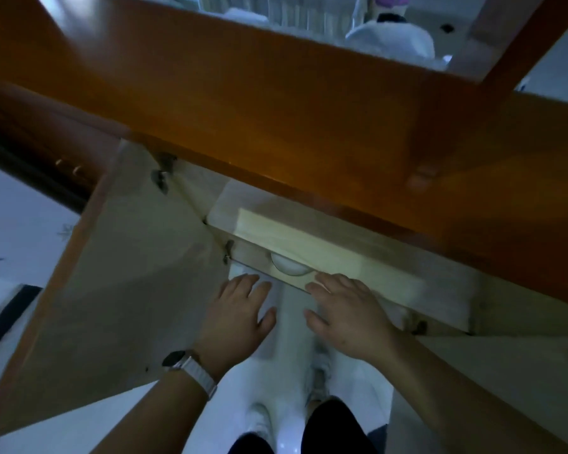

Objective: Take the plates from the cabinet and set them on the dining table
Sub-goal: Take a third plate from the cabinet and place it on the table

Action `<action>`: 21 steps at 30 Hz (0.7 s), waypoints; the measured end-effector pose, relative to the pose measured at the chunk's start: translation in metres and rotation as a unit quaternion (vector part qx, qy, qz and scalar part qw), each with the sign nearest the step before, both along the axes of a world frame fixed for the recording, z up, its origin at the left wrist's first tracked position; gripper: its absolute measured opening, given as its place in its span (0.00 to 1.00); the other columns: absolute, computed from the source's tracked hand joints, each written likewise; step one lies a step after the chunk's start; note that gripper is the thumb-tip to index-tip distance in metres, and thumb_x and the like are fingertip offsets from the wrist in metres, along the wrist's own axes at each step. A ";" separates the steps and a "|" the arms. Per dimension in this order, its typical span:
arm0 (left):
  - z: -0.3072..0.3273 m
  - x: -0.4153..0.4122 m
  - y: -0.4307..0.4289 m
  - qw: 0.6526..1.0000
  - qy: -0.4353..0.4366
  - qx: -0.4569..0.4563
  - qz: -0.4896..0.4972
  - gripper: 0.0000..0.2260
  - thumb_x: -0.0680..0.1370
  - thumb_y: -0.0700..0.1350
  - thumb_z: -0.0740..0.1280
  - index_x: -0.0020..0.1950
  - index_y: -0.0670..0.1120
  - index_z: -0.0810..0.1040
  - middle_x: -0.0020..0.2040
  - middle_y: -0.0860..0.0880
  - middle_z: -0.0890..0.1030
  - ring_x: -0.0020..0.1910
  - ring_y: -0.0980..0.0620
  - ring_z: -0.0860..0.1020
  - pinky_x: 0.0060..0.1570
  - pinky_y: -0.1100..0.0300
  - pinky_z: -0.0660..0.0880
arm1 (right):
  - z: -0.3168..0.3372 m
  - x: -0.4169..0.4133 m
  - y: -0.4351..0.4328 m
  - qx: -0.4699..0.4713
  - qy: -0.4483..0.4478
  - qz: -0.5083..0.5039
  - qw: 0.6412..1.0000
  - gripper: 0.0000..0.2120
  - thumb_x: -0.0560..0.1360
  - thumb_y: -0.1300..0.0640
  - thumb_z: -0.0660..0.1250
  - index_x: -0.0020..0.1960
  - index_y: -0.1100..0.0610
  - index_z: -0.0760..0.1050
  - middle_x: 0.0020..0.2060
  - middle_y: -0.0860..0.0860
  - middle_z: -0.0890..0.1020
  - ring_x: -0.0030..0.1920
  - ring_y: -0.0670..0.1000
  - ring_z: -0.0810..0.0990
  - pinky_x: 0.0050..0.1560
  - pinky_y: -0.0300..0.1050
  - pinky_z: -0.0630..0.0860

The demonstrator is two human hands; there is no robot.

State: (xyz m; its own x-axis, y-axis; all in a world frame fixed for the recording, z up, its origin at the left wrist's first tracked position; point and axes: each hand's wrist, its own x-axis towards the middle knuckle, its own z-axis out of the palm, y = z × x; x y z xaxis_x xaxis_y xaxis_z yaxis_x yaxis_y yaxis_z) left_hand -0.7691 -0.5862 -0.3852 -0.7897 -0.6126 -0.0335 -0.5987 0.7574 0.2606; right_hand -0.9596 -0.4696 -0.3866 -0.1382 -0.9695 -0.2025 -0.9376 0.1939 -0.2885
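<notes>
pale cabinet shelf (pixel 325 247) — white plates (pixel 291 267) underneath

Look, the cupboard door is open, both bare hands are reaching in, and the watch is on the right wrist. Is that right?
Almost. The head view shows the pale-strapped wristwatch on the left wrist, not the right. The orange wooden cabinet door is open, and the left hand and right hand are reaching in.
</notes>
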 end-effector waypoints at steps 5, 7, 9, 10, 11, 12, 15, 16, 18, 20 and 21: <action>-0.112 -0.018 -0.016 0.999 -0.009 0.044 0.005 0.23 0.75 0.55 0.60 0.62 0.43 0.80 0.60 0.40 0.80 0.59 0.39 0.78 0.57 0.45 0.75 | -0.092 -0.005 -0.018 0.010 -0.003 -0.006 1.000 0.25 0.75 0.43 0.60 0.68 0.55 0.73 0.67 0.57 0.73 0.66 0.59 0.71 0.65 0.53 0.65; -0.162 -0.022 -0.023 0.999 -0.009 0.053 0.009 0.23 0.75 0.56 0.60 0.62 0.42 0.80 0.60 0.39 0.80 0.59 0.39 0.77 0.58 0.44 0.74 | -0.135 -0.007 -0.025 -0.002 -0.011 -0.011 1.000 0.24 0.74 0.45 0.63 0.63 0.58 0.77 0.63 0.59 0.77 0.62 0.61 0.75 0.61 0.57 0.70; -0.210 -0.024 -0.031 0.999 -0.009 0.047 0.015 0.23 0.75 0.56 0.60 0.61 0.43 0.80 0.60 0.40 0.80 0.59 0.40 0.78 0.58 0.45 0.74 | -0.182 -0.012 -0.031 -0.008 -0.020 -0.013 1.000 0.23 0.72 0.46 0.63 0.59 0.60 0.79 0.57 0.61 0.81 0.55 0.63 0.80 0.53 0.59 0.76; -0.233 -0.025 -0.036 0.999 -0.011 0.044 0.016 0.23 0.75 0.56 0.60 0.61 0.44 0.80 0.60 0.41 0.80 0.59 0.41 0.78 0.58 0.46 0.73 | -0.205 -0.015 -0.034 -0.009 -0.019 -0.011 1.000 0.23 0.71 0.46 0.63 0.58 0.61 0.80 0.56 0.61 0.81 0.53 0.63 0.80 0.50 0.59 0.78; -0.257 -0.026 -0.040 0.999 -0.011 0.041 0.016 0.22 0.75 0.56 0.62 0.62 0.44 0.80 0.60 0.42 0.80 0.59 0.41 0.77 0.58 0.47 0.72 | -0.229 -0.017 -0.037 -0.010 -0.015 -0.006 1.000 0.23 0.71 0.46 0.63 0.58 0.61 0.79 0.56 0.61 0.81 0.52 0.62 0.81 0.49 0.58 0.78; -0.281 -0.028 -0.045 0.999 -0.009 0.038 0.017 0.21 0.75 0.55 0.63 0.62 0.44 0.79 0.60 0.42 0.80 0.59 0.41 0.77 0.58 0.48 0.72 | -0.254 -0.020 -0.041 -0.011 -0.007 0.000 1.000 0.22 0.71 0.47 0.65 0.58 0.60 0.79 0.56 0.61 0.81 0.52 0.62 0.80 0.48 0.57 0.78; -0.348 -0.036 -0.058 1.000 0.000 0.025 0.005 0.21 0.76 0.55 0.62 0.62 0.44 0.79 0.59 0.42 0.80 0.57 0.41 0.77 0.56 0.49 0.71 | -0.328 -0.032 -0.051 -0.012 0.031 0.007 0.999 0.22 0.71 0.46 0.64 0.58 0.58 0.79 0.56 0.59 0.81 0.52 0.61 0.81 0.45 0.54 0.78; -0.368 -0.039 -0.062 1.000 0.004 0.021 -0.001 0.22 0.76 0.56 0.60 0.61 0.44 0.79 0.59 0.42 0.80 0.56 0.41 0.77 0.55 0.50 0.71 | -0.349 -0.037 -0.055 -0.010 0.039 0.005 0.999 0.21 0.71 0.45 0.64 0.58 0.58 0.79 0.56 0.58 0.81 0.52 0.60 0.81 0.45 0.53 0.78; -0.406 -0.044 -0.071 1.000 0.010 0.015 -0.005 0.23 0.75 0.57 0.57 0.61 0.45 0.80 0.59 0.42 0.80 0.57 0.41 0.77 0.56 0.49 0.71 | -0.389 -0.045 -0.063 -0.005 0.044 -0.002 0.999 0.22 0.73 0.44 0.62 0.59 0.57 0.78 0.55 0.58 0.81 0.53 0.61 0.80 0.46 0.53 0.78; -0.442 -0.050 -0.079 1.000 0.017 0.001 -0.011 0.22 0.75 0.56 0.59 0.60 0.45 0.81 0.60 0.41 0.80 0.57 0.41 0.77 0.57 0.48 0.71 | -0.425 -0.055 -0.069 0.003 0.055 -0.009 0.998 0.26 0.75 0.41 0.56 0.62 0.58 0.77 0.57 0.59 0.80 0.55 0.62 0.78 0.52 0.57 0.77; -0.458 -0.052 -0.084 1.000 0.020 -0.007 -0.015 0.20 0.75 0.55 0.61 0.59 0.45 0.81 0.59 0.41 0.81 0.57 0.41 0.78 0.57 0.48 0.71 | -0.441 -0.060 -0.072 0.009 0.059 -0.010 0.998 0.28 0.76 0.41 0.53 0.63 0.58 0.76 0.59 0.59 0.79 0.57 0.62 0.77 0.54 0.58 0.75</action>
